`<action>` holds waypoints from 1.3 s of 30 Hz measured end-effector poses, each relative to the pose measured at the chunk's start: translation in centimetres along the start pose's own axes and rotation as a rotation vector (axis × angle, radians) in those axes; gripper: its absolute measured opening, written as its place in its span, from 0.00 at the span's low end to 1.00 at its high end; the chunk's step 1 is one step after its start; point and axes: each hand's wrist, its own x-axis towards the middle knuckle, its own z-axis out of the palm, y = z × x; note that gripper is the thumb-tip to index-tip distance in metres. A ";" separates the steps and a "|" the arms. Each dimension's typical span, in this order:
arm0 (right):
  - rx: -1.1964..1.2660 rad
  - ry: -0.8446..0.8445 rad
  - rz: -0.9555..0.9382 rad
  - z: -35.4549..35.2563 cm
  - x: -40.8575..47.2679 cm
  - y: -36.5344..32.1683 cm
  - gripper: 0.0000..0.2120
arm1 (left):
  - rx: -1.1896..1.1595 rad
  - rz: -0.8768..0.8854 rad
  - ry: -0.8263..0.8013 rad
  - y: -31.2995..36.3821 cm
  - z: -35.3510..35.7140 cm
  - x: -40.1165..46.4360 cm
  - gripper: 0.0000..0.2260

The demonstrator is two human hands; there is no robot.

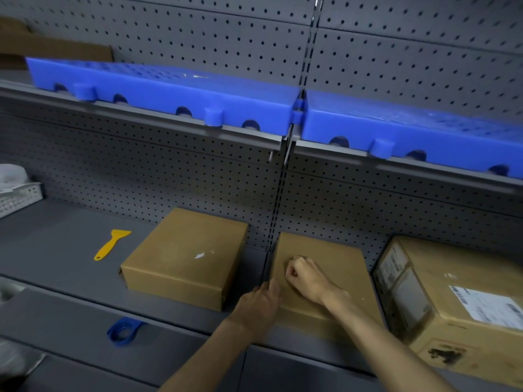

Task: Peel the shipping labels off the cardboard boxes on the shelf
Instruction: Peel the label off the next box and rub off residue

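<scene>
Head view: grey pegboard backs grey shelf

The shelf and its back panel are grey, the panel dotted with rows of small dark holes. Bright blue plastic pallets lie on the upper shelf. A yellow scraper lies left of three brown cardboard boxes; the right box bears a white label with black print. A white lattice-patterned basket sits far left, a blue tape dispenser near.
</scene>
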 end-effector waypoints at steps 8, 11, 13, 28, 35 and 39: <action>0.010 -0.006 0.005 -0.1 0.2 -0.1 0.09 | -0.002 -0.001 -0.003 0.1 -0.2 0.0 0.10; 0.037 -0.004 -0.001 -0.1 0.2 -0.1 0.09 | -0.009 -0.001 -0.008 0.1 -0.3 -0.1 0.10; 0.025 -0.006 0.022 -0.5 0.4 0.2 0.09 | -0.023 0.007 0.000 0.2 -0.3 -0.1 0.10; -0.014 -0.010 0.000 -0.5 -0.3 -0.5 0.09 | -0.041 -0.007 0.007 0.3 -0.3 0.0 0.09; -0.056 0.056 0.000 -0.8 -1.8 0.6 0.06 | 0.056 -0.001 0.044 0.4 -0.4 -0.1 0.09; 0.007 0.097 0.001 -1.1 -3.3 1.3 0.08 | -0.021 0.042 0.110 0.3 -1.2 -0.7 0.06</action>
